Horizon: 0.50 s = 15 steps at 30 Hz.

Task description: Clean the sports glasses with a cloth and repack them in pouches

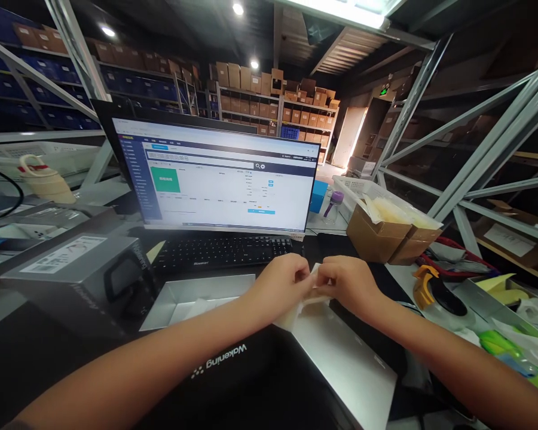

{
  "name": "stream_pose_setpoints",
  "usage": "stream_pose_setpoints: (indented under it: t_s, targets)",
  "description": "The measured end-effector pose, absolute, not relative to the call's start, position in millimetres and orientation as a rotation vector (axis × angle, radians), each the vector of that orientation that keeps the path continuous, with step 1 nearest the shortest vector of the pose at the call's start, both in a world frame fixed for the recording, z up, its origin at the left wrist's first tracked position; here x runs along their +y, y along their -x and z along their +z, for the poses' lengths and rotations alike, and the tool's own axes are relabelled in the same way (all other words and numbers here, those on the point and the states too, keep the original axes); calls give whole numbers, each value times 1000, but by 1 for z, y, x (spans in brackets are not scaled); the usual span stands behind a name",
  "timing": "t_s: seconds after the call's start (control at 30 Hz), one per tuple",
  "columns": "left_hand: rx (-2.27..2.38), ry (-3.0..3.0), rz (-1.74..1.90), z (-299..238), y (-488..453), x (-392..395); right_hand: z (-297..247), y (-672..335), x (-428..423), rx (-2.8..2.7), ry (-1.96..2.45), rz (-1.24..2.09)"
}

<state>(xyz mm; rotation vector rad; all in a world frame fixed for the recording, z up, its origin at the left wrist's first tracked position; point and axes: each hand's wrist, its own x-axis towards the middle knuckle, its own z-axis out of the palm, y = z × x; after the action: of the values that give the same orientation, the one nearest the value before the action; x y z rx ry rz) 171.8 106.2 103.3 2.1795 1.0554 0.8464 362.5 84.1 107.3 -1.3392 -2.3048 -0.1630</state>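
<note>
My left hand (280,283) and my right hand (347,283) meet in front of the keyboard (219,251), fingers pinched together on a small white piece of paper or film (314,278) between them. Under the hands lies a flat white box part (341,358). A black box marked "Wakening" (233,370) sits below my left forearm. To the left, an open white box tray (192,298) lies on the desk.
A monitor (219,176) with a web page stands behind the keyboard. A grey boxed product (80,269) sits at left. Open cardboard boxes (385,230), a tape dispenser (434,292) and green items (511,352) lie at right. Metal shelving with cartons surrounds the desk.
</note>
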Motion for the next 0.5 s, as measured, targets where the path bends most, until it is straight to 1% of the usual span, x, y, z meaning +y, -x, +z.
stream_pose_setpoints:
  t_s: [0.1, 0.17, 0.3, 0.37, 0.43, 0.5]
  targets:
    - [1055, -2189, 870, 104, -169, 110, 120, -365, 85, -2268, 1380, 111]
    - [1065, -2190, 886, 106, -167, 113, 128, -368, 85, -2199, 1359, 114]
    - [1103, -2173, 917, 109, -161, 123, 137, -385, 89, -1993, 1188, -39]
    - [1118, -2161, 914, 109, -157, 129, 139, -398, 93, -1893, 1129, -59]
    - [1129, -2144, 908, 108, -154, 135, 140, -412, 97, -1799, 1109, 2]
    - [1136, -2124, 905, 106, -151, 140, 141, -421, 97, -1752, 1101, 157]
